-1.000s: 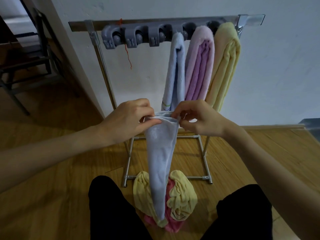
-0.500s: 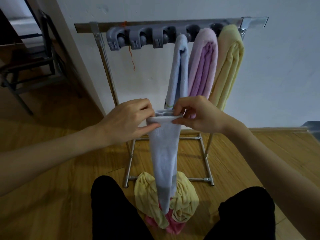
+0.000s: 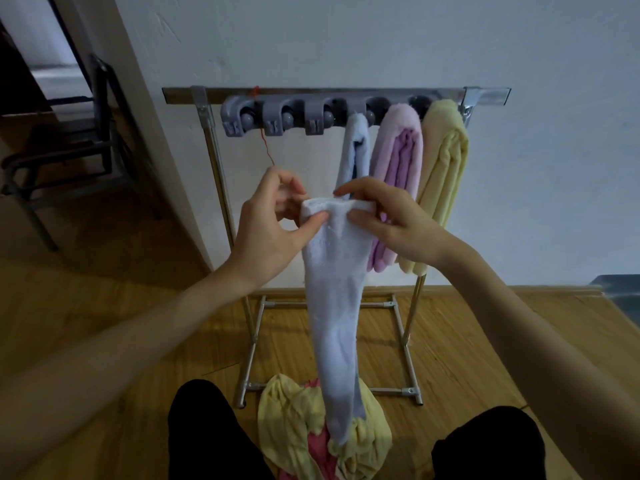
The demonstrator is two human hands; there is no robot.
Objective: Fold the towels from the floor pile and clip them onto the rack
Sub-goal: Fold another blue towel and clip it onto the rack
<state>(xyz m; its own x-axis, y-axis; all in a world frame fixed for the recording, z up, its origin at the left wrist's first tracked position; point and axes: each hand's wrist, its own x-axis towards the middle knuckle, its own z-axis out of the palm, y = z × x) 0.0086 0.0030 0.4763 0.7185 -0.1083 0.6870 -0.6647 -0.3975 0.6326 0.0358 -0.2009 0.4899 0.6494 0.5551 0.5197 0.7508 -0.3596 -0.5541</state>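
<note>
both hands up in front of the rack point(image 3: 332, 93), left hand point(image 3: 266, 230) and right hand point(image 3: 391, 220) each pinching the top edge of the pale blue towel point(image 3: 334, 306), thumbs in front, fingers curled behind, so the folded length hangs straight down to the floor pile point(image 3: 294, 431). three grey clips point(image 3: 277, 121) sit free, just up and left, probably its destination.

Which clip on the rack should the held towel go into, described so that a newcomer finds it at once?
Find the metal rack against the white wall and its grey clip strip under the top bar. Three towels hang at its right end: blue, pink, yellow. The likely choice is the empty clip directly left of the hanging blue one.
</note>
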